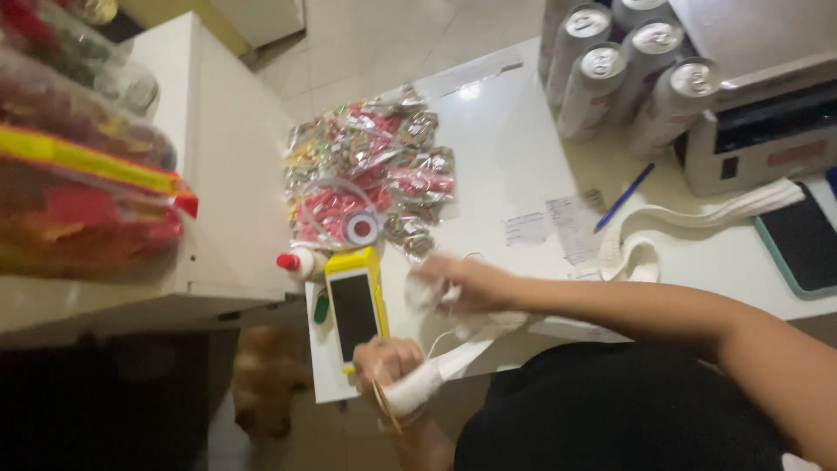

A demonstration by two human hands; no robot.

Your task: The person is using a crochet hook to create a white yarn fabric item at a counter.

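A white table fills most of the view from above, with a white shelf unit of packaged snacks to its left. At the table's far edge stand several drink cans beside a receipt printer; a long white cloth strip, a blue pen and paper slips lie nearby. Bags of colourful sweets sit mid-table, with a yellow-cased phone and a small glue bottle just in front. At the near edge, the left hand is clenched around a rolled white cloth, and the right hand, blurred, pinches its loose end. The phone lies just beside the left hand, so a tug on the cloth could likely knock it off the edge.
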